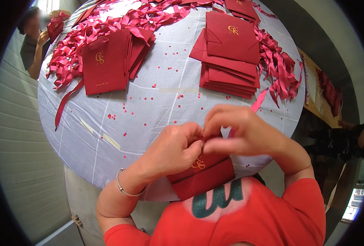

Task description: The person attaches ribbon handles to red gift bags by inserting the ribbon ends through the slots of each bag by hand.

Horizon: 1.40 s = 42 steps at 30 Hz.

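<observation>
Dark-red rectangular paper bag (214, 174): could crease under hard pressing
Left hand (174, 148), right hand (245, 130): fingertips bunched close; whether clamped, cannot tell
Glossy pink ribbon (260, 101): could slip, if loosely pinched

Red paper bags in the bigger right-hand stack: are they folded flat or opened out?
Folded flat: the red paper bags lie in thin, close layers, creases showing on the top one.
</observation>
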Motion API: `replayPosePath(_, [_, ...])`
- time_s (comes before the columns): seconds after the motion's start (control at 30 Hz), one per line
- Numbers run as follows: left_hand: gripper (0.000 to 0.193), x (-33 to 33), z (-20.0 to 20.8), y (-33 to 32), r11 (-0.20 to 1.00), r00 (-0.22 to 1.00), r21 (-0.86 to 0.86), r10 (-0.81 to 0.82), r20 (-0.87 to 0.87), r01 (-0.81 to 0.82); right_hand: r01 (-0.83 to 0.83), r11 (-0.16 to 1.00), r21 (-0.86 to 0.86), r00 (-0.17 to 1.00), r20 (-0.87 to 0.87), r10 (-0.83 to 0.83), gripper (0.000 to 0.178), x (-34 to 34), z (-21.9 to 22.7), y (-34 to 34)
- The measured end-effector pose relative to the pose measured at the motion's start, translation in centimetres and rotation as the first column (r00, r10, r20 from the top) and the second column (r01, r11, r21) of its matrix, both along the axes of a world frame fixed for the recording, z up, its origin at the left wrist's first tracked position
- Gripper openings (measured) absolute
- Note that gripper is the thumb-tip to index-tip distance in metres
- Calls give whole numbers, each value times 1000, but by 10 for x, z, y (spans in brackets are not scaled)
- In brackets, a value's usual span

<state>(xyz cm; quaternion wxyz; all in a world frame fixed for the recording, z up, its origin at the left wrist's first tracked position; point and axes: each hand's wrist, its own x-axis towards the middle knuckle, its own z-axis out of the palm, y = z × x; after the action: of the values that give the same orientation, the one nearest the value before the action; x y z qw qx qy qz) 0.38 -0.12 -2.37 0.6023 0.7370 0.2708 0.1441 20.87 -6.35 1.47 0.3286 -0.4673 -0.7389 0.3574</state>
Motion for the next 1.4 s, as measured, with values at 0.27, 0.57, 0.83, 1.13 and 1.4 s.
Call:
replayPosePath(0.27, [15,5,7,-16,940,994,329,58,96,-87,-162,833,-530,987,-75,144,13,22,1,43])
replayPosePath(0.57, [21,5,7,-27,861,977,484,63,205,-157,-511,633,-582,834,-157,529,24,13,5,70])
replayPosePath(0.83, [23,4,9,-30,780,987,609,74,143,-146,-537,403,-741,814,-330,478,29,7,-15,74])
replayPosePath(1.13, [20,9,7,-23,910,984,388,92,154,-146,-1,640,-769,978,-133,-159,33,6,-26,53])
replayPosePath(1.4, [19,10,3,-20,918,991,381,79,105,-113,234,919,-317,934,-190,-303,19,18,-42,72])
